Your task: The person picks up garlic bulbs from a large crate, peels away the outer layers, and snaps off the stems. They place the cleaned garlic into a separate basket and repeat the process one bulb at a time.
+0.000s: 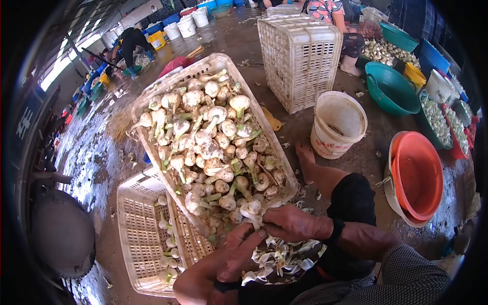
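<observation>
Both my hands meet at the near edge of a large whitish plastic crate [277, 152] heaped with dirty garlic bulbs [203, 134] on short stems. Between them is one garlic bulb [251, 208], its pale skin partly loose. My left hand [242, 246] closes on it from below, thumb and fingers pinched together. From the right, my right hand [296, 222] grips the same bulb with its fingers curled. Exactly where the fingertips press is hidden. Peeled skins [290, 258] lie in a pile under my hands.
A lower crate [127, 223] at left holds several cleaner bulbs. Ahead stand an upright crate [300, 61] and a white bucket [338, 122]. Orange basins [418, 175] and a green basin [391, 89] are on the right. A dark round stool [62, 234] is at left; other people sit or bend farther back.
</observation>
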`<state>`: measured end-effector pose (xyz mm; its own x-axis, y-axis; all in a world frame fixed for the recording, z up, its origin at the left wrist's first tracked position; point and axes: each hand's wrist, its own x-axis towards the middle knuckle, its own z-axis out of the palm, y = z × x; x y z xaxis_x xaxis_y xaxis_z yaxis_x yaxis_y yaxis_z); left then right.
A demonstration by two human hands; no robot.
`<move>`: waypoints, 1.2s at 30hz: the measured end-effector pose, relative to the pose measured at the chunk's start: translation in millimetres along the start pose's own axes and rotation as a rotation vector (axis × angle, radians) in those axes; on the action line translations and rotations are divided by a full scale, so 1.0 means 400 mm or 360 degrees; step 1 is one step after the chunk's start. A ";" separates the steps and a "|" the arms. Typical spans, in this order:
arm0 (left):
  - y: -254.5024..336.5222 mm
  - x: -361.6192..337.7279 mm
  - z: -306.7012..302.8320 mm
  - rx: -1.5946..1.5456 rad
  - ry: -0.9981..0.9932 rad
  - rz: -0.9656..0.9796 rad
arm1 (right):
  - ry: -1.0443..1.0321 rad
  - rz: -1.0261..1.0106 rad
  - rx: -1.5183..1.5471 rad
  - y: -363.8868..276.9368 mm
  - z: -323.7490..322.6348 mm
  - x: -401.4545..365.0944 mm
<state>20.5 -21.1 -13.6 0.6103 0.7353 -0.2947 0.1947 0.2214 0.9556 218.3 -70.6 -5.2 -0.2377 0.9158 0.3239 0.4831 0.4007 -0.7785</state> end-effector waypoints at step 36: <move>0.043 -0.019 -0.037 -0.0070 -0.0310 0.0048 | 0.0679 0.0180 -0.0560 0.131 -0.045 0.050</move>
<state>7.8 -13.4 5.2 0.7533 0.6051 -0.2579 0.1430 0.2320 0.9621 254.1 -30.6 -29.9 0.1582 0.8548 0.4942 0.7550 0.2179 -0.6185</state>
